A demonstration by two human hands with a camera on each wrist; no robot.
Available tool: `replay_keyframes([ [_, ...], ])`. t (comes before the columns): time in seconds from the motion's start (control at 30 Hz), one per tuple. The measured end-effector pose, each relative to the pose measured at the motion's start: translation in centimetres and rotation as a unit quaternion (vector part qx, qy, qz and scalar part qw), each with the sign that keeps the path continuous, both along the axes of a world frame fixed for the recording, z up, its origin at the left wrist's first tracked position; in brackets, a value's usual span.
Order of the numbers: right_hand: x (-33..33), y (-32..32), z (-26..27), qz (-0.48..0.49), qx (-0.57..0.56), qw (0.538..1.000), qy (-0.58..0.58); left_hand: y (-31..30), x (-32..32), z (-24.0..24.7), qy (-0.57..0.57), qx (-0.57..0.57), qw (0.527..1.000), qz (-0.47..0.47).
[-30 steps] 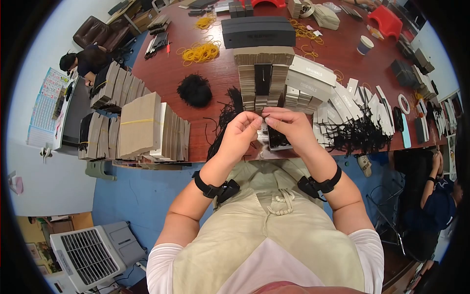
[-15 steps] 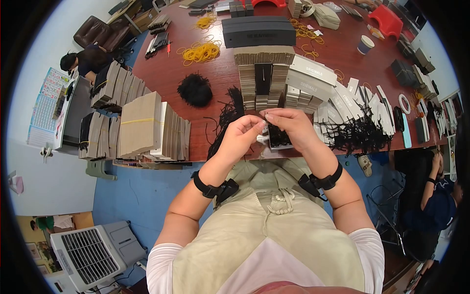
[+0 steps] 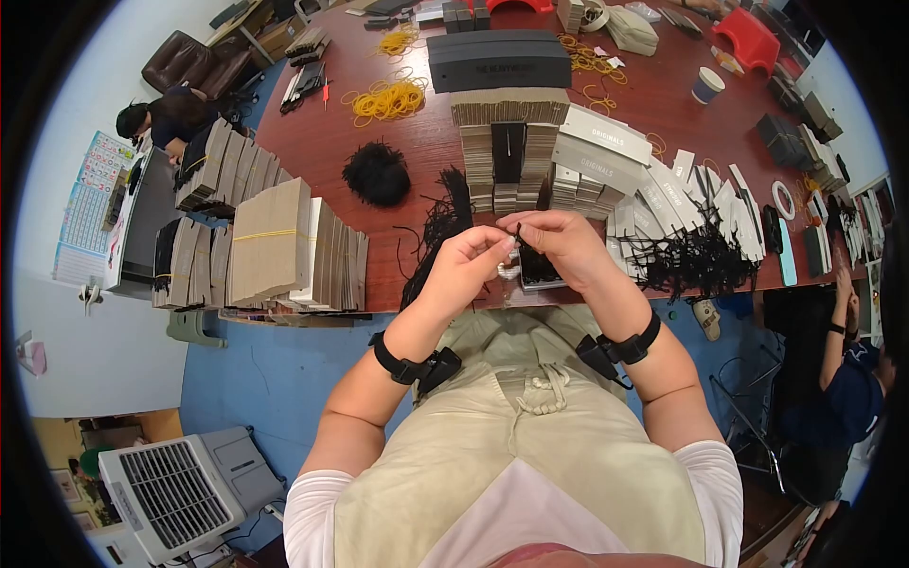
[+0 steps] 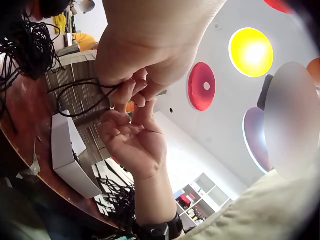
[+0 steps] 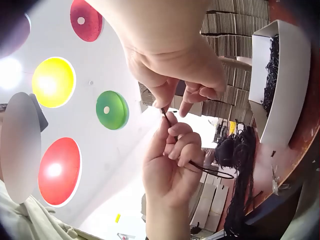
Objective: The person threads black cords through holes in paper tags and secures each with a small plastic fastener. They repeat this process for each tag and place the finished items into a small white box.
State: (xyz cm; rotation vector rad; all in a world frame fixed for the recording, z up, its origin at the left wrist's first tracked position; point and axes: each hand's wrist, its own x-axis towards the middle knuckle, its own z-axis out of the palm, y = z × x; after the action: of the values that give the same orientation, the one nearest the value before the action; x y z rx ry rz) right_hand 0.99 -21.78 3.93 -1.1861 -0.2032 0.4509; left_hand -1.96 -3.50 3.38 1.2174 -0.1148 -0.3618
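Note:
A thin black cord (image 4: 75, 85) runs in a loop out of the left hand (image 4: 150, 45) in the left wrist view. In the right wrist view the left hand (image 5: 175, 170) has its fingers curled round the cord (image 5: 212, 172), thumb and forefinger pinching an end. The right hand (image 5: 175, 60) pinches the same cord between thumb and forefinger, its tips just touching or very near the left's. From the head view, the left hand (image 3: 471, 265) and right hand (image 3: 563, 248) meet above the table edge, beside a white box (image 3: 542, 284) holding small black pieces.
Stacked grey cards (image 3: 511, 104) stand behind the hands, with a black box (image 3: 497, 64) on top. Black cords (image 3: 440, 227) lie at left, and a black cord pile (image 3: 701, 256) on white tags at right. Banded card stacks (image 3: 270, 241) stand at the table's left.
Both hands have shifted slightly toward the body and remain close together. At the right edge, another person's hands have moved.

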Motion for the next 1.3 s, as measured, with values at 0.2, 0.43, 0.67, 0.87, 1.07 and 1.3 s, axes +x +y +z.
replay_keyframes([
  [0.2,-0.5,0.1,0.2,0.028,0.008,1.000,0.004,-0.1,0.0,0.0,-0.018,-0.004,1.000,0.017],
  [0.43,-0.5,0.3,0.0,-0.008,0.017,1.000,0.017,0.1,0.0,0.0,-0.001,-0.007,1.000,0.004],
  [0.67,-0.4,0.4,-2.1,0.031,0.189,0.981,0.012,0.1,-0.1,0.3,0.002,-0.001,1.000,-0.029],
  [0.87,-0.7,0.0,-3.4,0.121,0.319,0.933,0.113,1.1,0.0,1.6,-0.057,0.098,0.985,-0.132],
  [1.07,-1.3,0.0,-1.1,0.116,0.059,0.982,0.139,3.8,1.3,5.0,-0.263,0.262,0.921,-0.121],
  [1.3,-2.0,1.0,0.5,0.038,-0.089,0.995,0.036,0.5,2.6,3.4,-0.510,0.381,0.765,0.097],
])
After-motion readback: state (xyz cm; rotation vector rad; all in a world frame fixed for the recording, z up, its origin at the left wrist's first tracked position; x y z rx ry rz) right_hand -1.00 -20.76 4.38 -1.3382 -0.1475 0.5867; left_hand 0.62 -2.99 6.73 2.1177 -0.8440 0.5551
